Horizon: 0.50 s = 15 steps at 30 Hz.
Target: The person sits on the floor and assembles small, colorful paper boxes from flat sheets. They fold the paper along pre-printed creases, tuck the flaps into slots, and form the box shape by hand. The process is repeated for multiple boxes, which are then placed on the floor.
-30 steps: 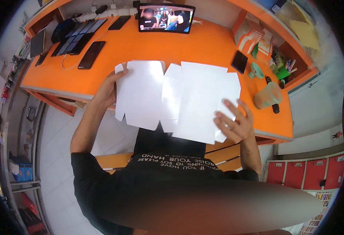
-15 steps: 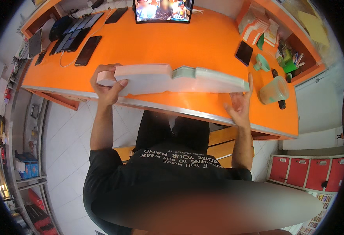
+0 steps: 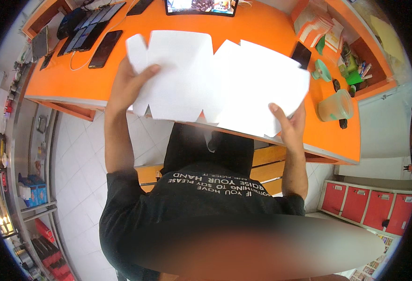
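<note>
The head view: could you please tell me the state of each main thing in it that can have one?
White cardboard: opened out, notched edges, held in both hands.
Left hand: closed on the cardboard's left end.
Right hand: closed on its right end.
Screen: lit, cut off by the top edge.
Phone by the left hand: lying flat, dark.
Red cabinet doors: shut.

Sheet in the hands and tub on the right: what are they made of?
Sheet: probably thin card, smooth white, judging by its crisp notches and flat panels. Tub: likely plastic, with a cloudy finish, since its wall looks translucent.
</note>
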Each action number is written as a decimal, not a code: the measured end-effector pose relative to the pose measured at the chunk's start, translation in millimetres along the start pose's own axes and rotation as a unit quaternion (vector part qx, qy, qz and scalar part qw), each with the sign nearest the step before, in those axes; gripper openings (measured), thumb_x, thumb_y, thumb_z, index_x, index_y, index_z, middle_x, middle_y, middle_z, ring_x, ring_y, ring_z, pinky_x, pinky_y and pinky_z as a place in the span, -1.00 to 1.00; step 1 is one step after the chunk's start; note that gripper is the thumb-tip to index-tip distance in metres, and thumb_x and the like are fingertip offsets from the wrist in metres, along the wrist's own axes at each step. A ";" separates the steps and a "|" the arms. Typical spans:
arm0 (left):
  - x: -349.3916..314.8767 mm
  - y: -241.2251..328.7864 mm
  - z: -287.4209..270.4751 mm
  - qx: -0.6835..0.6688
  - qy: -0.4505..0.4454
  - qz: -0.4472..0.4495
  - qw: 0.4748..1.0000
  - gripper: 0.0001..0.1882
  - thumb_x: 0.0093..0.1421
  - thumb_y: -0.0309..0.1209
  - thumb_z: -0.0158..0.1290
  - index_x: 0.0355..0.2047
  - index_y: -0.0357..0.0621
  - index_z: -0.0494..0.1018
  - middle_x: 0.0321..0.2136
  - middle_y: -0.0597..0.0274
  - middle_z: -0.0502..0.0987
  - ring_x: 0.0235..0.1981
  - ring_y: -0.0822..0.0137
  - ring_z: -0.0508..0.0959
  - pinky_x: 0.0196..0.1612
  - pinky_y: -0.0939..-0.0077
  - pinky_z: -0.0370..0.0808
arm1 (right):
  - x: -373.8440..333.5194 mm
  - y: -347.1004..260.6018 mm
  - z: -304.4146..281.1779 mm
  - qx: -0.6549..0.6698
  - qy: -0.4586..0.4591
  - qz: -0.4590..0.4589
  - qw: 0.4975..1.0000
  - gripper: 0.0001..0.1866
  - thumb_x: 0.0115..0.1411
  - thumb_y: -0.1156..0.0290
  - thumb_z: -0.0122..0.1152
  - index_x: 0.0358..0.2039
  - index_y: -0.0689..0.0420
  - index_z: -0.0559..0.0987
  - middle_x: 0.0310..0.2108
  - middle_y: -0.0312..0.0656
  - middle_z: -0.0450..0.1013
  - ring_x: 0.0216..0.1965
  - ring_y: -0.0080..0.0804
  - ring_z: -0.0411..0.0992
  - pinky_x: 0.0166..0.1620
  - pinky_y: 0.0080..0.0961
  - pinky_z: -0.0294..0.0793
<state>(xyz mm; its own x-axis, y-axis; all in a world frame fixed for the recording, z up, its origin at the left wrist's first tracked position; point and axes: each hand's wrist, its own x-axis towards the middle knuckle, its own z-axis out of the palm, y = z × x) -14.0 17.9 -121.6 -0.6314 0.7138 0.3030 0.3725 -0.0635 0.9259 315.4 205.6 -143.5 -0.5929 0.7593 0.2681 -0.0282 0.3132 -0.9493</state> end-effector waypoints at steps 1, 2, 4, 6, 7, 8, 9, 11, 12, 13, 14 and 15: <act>6.1 4.1 2.8 0.016 -0.042 -0.040 0.998 -0.43 0.09 -0.27 0.32 -0.03 -0.42 0.40 -0.28 -0.01 0.61 -0.33 0.26 0.65 -0.26 0.43 0.57 | 7.5 1.1 0.6 -0.007 -0.006 0.023 1.000 -0.31 0.16 0.44 0.36 0.21 0.35 0.24 0.11 0.03 0.37 0.09 -0.30 0.40 0.12 -0.38 0.40; 12.9 1.7 8.8 0.067 -0.044 -0.034 0.996 -0.33 0.07 -0.24 0.34 0.03 -0.49 0.35 -0.25 -0.15 0.61 -0.38 0.17 0.69 -0.28 0.42 0.62 | 14.6 2.5 1.5 -0.015 -0.013 0.045 0.999 -0.31 0.17 0.42 0.36 0.22 0.35 0.24 0.10 0.02 0.37 0.09 -0.30 0.39 0.13 -0.38 0.39; 24.0 -19.9 15.8 0.056 -0.073 -0.017 0.996 -0.27 0.06 -0.18 0.35 0.04 -0.51 0.34 -0.26 -0.17 0.61 -0.39 0.16 0.69 -0.29 0.43 0.62 | 26.0 5.0 1.8 -0.080 -0.022 0.062 0.995 -0.31 0.16 0.30 0.38 0.19 0.35 0.30 -0.05 -0.01 0.47 -0.08 -0.36 0.48 0.00 -0.36 0.48; 31.1 -36.4 19.5 0.072 -0.080 -0.029 0.994 -0.23 0.04 -0.12 0.35 0.06 -0.48 0.34 -0.25 -0.15 0.62 -0.36 0.16 0.69 -0.27 0.41 0.62 | 40.2 -6.7 -4.5 -0.177 -0.095 0.171 0.965 -0.42 0.16 0.21 0.39 0.04 0.34 0.41 -0.22 -0.06 0.51 -0.22 -0.39 0.51 -0.12 -0.31 0.50; 34.8 -41.8 19.9 0.093 -0.076 -0.048 0.992 -0.22 0.04 -0.10 0.36 0.07 -0.44 0.35 -0.24 -0.12 0.62 -0.33 0.16 0.69 -0.24 0.38 0.61 | 46.3 -12.3 -9.1 -0.223 -0.129 0.225 0.940 -0.46 0.16 0.17 0.39 -0.03 0.33 0.47 -0.31 -0.08 0.54 -0.29 -0.40 0.52 -0.18 -0.29 0.52; 35.8 -44.7 19.9 0.114 -0.070 -0.067 0.989 -0.22 0.03 -0.08 0.36 0.09 -0.40 0.36 -0.22 -0.09 0.63 -0.29 0.16 0.68 -0.22 0.34 0.61 | 52.8 -12.2 -15.1 -0.264 -0.170 0.243 0.918 -0.49 0.16 0.13 0.38 -0.11 0.30 0.49 -0.37 -0.10 0.53 -0.35 -0.38 0.51 -0.22 -0.27 0.51; 34.3 -42.9 18.0 0.228 -0.044 -0.071 0.970 -0.26 0.04 -0.08 0.35 0.08 -0.33 0.39 -0.21 -0.04 0.63 -0.25 0.16 0.67 -0.19 0.31 0.60 | 59.5 -10.7 -22.5 -0.303 -0.212 0.261 0.892 -0.52 0.16 0.09 0.38 -0.19 0.28 0.50 -0.43 -0.13 0.52 -0.42 -0.36 0.50 -0.26 -0.25 0.51; 31.5 -22.3 13.4 0.446 0.004 -0.069 0.892 -0.34 0.05 -0.07 0.34 0.06 -0.18 0.45 -0.18 0.07 0.64 -0.16 0.15 0.64 -0.13 0.25 0.57 | 65.8 -20.2 -27.1 -0.404 -0.253 0.254 0.842 -0.54 0.16 0.03 0.36 -0.30 0.23 0.51 -0.50 -0.15 0.51 -0.46 -0.30 0.50 -0.30 -0.23 0.50; 27.9 -14.3 12.0 0.470 0.032 -0.002 0.882 -0.38 0.04 -0.10 0.34 0.05 -0.13 0.47 -0.14 0.11 0.62 -0.13 0.12 0.62 -0.10 0.24 0.55 | 68.7 -30.7 -26.4 -0.466 -0.255 0.228 0.816 -0.54 0.16 0.01 0.34 -0.34 0.22 0.50 -0.50 -0.15 0.51 -0.44 -0.27 0.51 -0.29 -0.23 0.51; 21.2 -3.4 11.0 0.493 0.060 0.066 0.866 -0.42 0.04 -0.14 0.34 0.04 -0.07 0.50 -0.10 0.14 0.60 -0.10 0.09 0.60 -0.06 0.24 0.53 | 69.6 -36.0 -26.2 -0.523 -0.256 0.200 0.788 -0.54 0.17 -0.01 0.33 -0.37 0.20 0.49 -0.50 -0.15 0.51 -0.42 -0.24 0.52 -0.28 -0.22 0.51; 11.9 4.3 10.6 0.513 0.089 0.131 0.844 -0.45 0.03 -0.17 0.35 0.03 -0.02 0.52 -0.07 0.17 0.59 -0.08 0.06 0.57 -0.02 0.23 0.51 | 73.1 -32.4 -24.7 -0.521 -0.240 0.151 0.805 -0.53 0.17 -0.02 0.31 -0.32 0.19 0.51 -0.43 -0.13 0.52 -0.35 -0.20 0.52 -0.23 -0.23 0.51; 1.4 11.7 14.8 0.408 -0.012 0.186 0.894 -0.46 -0.02 -0.18 0.38 -0.02 -0.01 0.55 -0.06 0.20 0.59 -0.03 0.09 0.55 0.02 0.21 0.49 | 81.0 -27.6 -23.0 -0.518 -0.222 0.103 0.820 -0.52 0.17 -0.04 0.29 -0.26 0.17 0.53 -0.36 -0.11 0.54 -0.28 -0.17 0.52 -0.19 -0.23 0.50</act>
<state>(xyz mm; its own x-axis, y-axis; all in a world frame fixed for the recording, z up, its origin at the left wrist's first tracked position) -0.4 28.5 -113.7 -0.3504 0.7643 0.5413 0.9315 0.2241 0.2864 286.7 271.6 -91.8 -0.7402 0.6469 -0.1837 0.6713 0.6951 -0.2574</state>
